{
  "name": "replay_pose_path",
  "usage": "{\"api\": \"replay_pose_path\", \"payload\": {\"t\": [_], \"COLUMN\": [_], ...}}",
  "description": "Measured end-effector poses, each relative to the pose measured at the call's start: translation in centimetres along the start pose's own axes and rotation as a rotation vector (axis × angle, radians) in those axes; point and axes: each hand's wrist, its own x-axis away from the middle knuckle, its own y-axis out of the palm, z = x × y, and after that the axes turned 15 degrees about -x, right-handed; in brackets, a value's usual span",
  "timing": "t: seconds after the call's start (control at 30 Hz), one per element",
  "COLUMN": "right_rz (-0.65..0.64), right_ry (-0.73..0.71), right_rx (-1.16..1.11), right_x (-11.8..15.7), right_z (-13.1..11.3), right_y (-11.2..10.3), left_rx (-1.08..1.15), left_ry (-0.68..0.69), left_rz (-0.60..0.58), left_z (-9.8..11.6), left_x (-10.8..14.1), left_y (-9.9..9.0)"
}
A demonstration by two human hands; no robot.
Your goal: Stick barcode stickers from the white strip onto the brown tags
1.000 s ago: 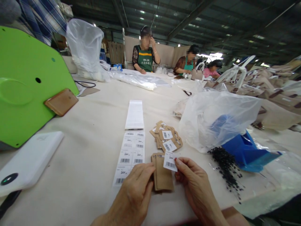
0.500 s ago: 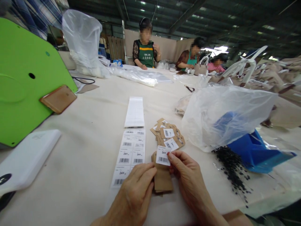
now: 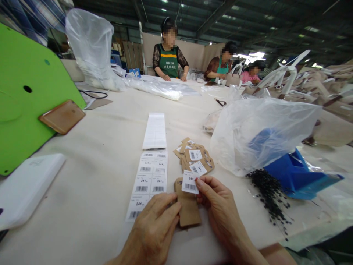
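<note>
- Lower centre: on the counter (image 3: 93, 158), the tag stack (image 3: 189, 215) is steadied by the left hand (image 3: 156, 224), fingers extended, unclenched.
- Just right: the label (image 3: 190, 182), pinched by the right hand (image 3: 220, 206), has been shifted leftward over the stack's upper end; adhesion cannot be judged.
- Right: the blue container (image 3: 299, 176) is partly veiled by plastic (image 3: 234, 140).
</note>
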Motion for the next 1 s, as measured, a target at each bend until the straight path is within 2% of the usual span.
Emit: {"api": "replay_pose_path", "payload": {"t": [0.1,0.27,0.4,0.53,0.67,0.8,1.0], "right_rz": [0.013,-0.02,-0.051,-0.07,-0.092,-0.11,-0.102], "right_ry": [0.028,0.104,0.148,0.165,0.18,0.175,0.176], "right_rx": [0.03,0.211,0.299,0.349,0.381,0.396,0.409], "right_x": [0.2,1.0,1.2,1.2,1.3,1.4,1.4], "right_z": [-0.5,-1.5,-1.6,-1.4,-1.5,-1.4,-1.2], "right_y": [-0.6,-1.0,-0.8,-1.2,-1.5,-1.5,-1.4], "left_rx": [0.001,-0.023,-0.008,0.017,0.029,0.025,0.015], "left_ry": [-0.008,0.004,-0.001,-0.026,-0.034,-0.052,-0.017], "left_rz": [-0.017,-0.032,-0.04,0.016,0.025,-0.022,-0.012], "left_z": [0.1,0.3,0.1,0.0,0.2,0.4,0.0], "left_x": [0.0,0.0,0.4,1.1,1.2,1.3,1.6], "left_y": [-0.1,-0.4,0.2,1.3,1.4,1.2,1.6]}}
